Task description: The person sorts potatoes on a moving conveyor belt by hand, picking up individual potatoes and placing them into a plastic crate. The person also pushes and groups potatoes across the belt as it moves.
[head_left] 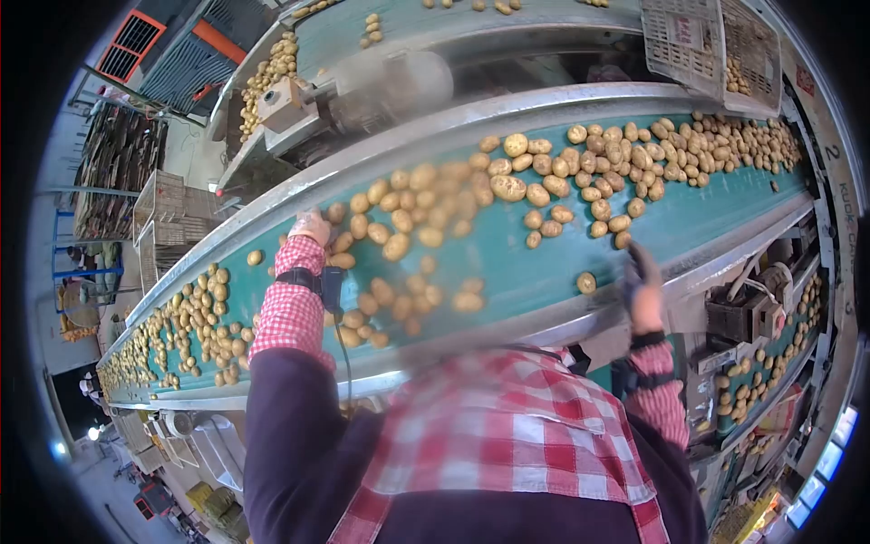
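My left hand (311, 227) reaches across the green conveyor belt (535, 272) to its far rail, beside several potatoes (360, 226). Its fingers are foreshortened, and I cannot see whether they grip one. Above the near edge of the belt is my right hand (642, 286), in a dark glove with bare skin near the wrist. The fingers look stretched out, somewhat blurred, with no potato visible in them. A single potato (586, 283) lies just left of that hand. Many more potatoes (634, 154) cover the upper right of the belt.
A metal rail (408, 136) borders the belt's far side. Beyond it are a motor (390, 86) and another belt (507, 23) carrying potatoes. Plastic crates (684, 41) hang over the far right edge. A blurry smear covers part of the middle of the view.
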A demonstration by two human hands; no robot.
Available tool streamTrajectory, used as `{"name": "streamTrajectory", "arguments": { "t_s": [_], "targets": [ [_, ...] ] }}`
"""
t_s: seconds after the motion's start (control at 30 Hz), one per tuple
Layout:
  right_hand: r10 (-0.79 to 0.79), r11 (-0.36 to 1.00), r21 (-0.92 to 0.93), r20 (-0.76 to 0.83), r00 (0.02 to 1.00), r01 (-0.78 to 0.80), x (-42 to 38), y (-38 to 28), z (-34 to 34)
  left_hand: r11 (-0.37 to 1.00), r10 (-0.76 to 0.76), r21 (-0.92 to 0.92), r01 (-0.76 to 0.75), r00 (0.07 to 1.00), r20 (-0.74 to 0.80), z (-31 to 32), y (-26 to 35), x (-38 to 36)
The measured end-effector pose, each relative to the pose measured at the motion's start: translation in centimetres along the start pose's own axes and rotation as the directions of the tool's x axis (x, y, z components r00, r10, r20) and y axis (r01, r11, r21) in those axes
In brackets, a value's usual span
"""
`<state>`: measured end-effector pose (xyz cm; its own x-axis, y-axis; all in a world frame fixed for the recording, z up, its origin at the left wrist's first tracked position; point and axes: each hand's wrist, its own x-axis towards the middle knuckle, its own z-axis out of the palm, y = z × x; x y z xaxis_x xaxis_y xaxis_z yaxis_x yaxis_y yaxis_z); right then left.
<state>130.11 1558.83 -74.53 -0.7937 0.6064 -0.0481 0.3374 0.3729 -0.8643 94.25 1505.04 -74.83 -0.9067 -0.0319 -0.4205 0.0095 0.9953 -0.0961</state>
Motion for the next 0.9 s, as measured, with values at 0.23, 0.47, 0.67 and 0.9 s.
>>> {"name": "streamTrajectory", "arguments": {
  "t_s": [0.23, 0.47, 0.67, 0.9],
  "targets": [
    [-0.474, 0.582, -0.358, 0.58, 0.662, 0.731, 9.5, -12.1, 16.8, 0.915, 0.402, 0.082, -0.394, 0.887, -0.228, -4.2, 8.5, -3.7],
    [-0.459, 0.548, -0.272, 0.693, 0.556, 0.791, 8.9, -10.8, 20.3, 0.934, 0.311, -0.167, -0.315, 0.949, -0.05, -2.3, 24.2, -1.6],
    [-0.291, 0.681, -0.288, 0.738, 0.609, 0.674, 11.5, -10.5, 20.7, 0.983, 0.174, -0.086, -0.161, 0.969, 0.178, -3.1, 29.9, -1.8],
    [-0.165, 0.973, 0.043, 0.821, 0.547, 0.228, 13.4, -8.2, 15.1, 0.918, 0.13, -0.352, -0.182, 0.977, -0.166, -0.1, 29.3, -8.3]
  ]
}}
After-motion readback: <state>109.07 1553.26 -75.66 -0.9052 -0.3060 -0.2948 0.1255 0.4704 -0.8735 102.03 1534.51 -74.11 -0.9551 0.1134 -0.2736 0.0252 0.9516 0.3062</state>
